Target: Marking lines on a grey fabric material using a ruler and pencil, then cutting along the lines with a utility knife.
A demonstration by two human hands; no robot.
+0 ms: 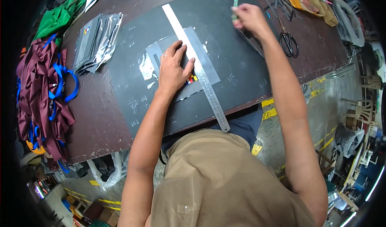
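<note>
My left hand (pixel 173 68) presses flat on a long steel ruler (pixel 201 72) that lies diagonally over a grey sheet in clear plastic (pixel 209 64) on a dark cutting mat (pixel 237 78). A small coloured patch shows by my fingers. My right hand (pixel 250 18) is raised at the far side of the mat, closed around a slim green utility knife (pixel 235 0) that points away from me. The knife is apart from the ruler.
A stack of plastic-wrapped grey sheets (pixel 94 42) lies left of the mat. Maroon fabric with blue straps (pixel 42 94) and green fabric (pixel 60 16) fill the left table edge. Black scissors (pixel 288 40) and dark strips (pixel 249 42) lie to the right. Tan items sit far right.
</note>
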